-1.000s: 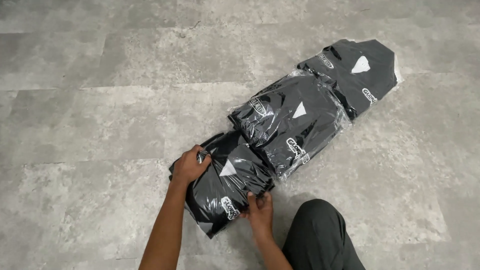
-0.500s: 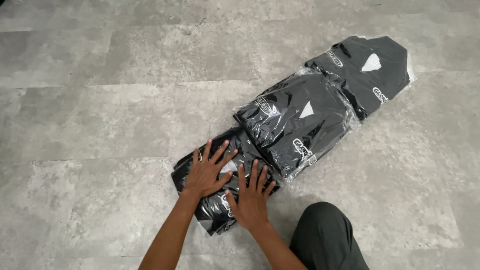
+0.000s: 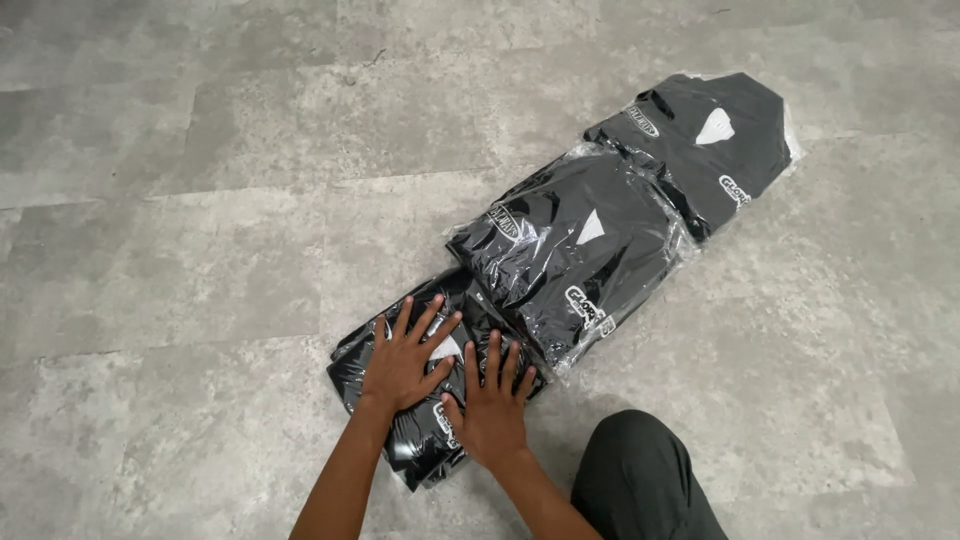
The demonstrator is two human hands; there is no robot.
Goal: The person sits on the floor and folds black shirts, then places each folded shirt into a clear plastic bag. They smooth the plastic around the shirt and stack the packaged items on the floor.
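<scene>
both hands [image 3: 445, 385] stay flat on bag [image 3: 400, 440]

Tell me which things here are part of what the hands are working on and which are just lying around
In hand:
left hand, flat on the nearest bagged black garment
right hand, flat on the same pack

Lying about:
middle bagged garment, overlapping the nearest one, untouched
far bagged garment, untouched
grey floor
the person's dark-trousered knee
</scene>
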